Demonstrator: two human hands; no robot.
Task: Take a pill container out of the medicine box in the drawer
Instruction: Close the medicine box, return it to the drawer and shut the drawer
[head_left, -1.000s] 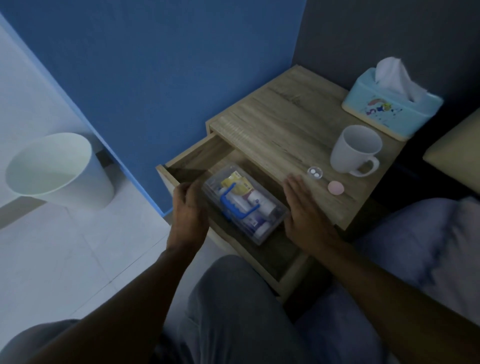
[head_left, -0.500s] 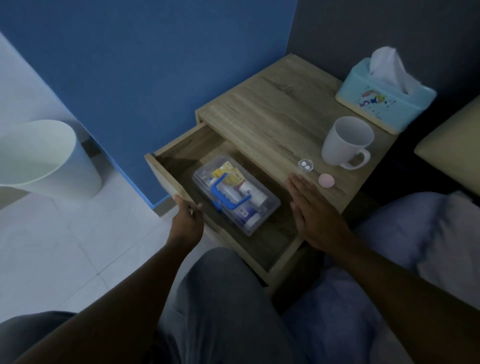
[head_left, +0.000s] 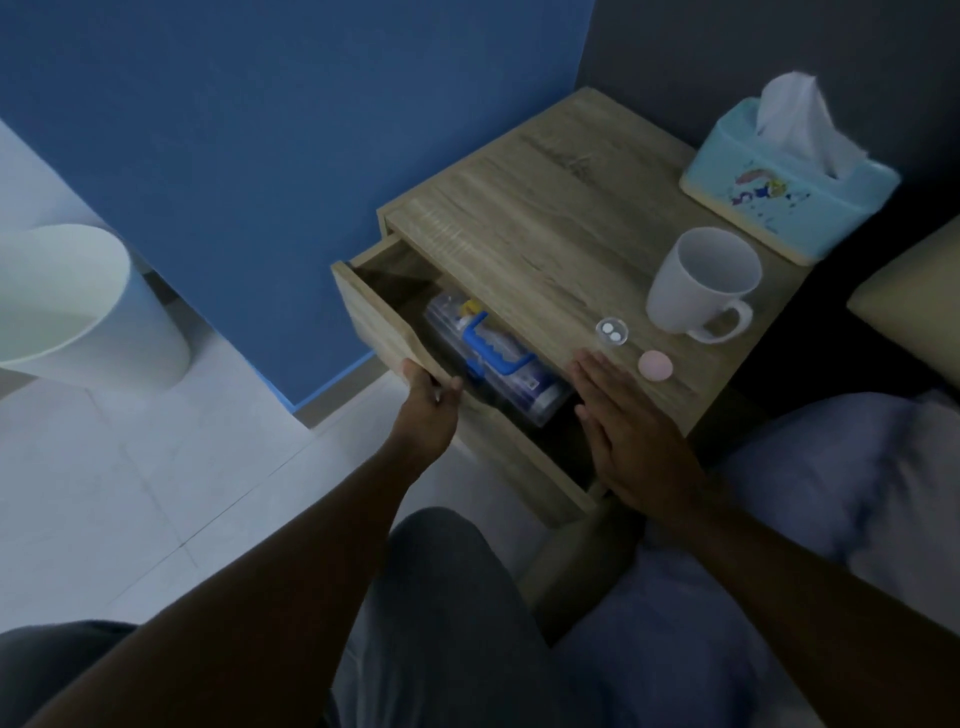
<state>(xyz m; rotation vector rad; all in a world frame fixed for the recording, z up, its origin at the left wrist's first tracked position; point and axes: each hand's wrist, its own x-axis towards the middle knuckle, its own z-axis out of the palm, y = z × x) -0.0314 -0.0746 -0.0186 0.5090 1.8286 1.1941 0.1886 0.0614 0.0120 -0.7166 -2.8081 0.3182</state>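
The drawer (head_left: 384, 317) of the bedside cabinet stands partly open, and the left hand (head_left: 428, 410) has its fingers (head_left: 415, 371) curled shut over the near end of the drawer's front panel, thumb on the inner side. Inside lies the medicine box (head_left: 493, 358), a clear plastic case with a blue handle (head_left: 491, 353) on its closed lid; its long axis runs along the drawer, from far-left toward near-right, and its far half sits under the overhanging wooden surface (head_left: 545, 228). Any pill container within is hidden behind the cloudy lid and cannot be singled out. The box lies just to the right of the left hand's fingers and just to the left of the right hand (head_left: 628, 436), which rests flat and spread, holding nothing, on the front edge of the surface, fingertips near a small clear dish with two white tablets (head_left: 611, 330) and a pink round cap (head_left: 655, 365). The right hand looks the freer to reach in, but the gap between front panel and overhang is narrow, so lifting the lid probably needs more room. A white mug (head_left: 701, 283) and a tissue box (head_left: 784, 187) stand further back, well clear.
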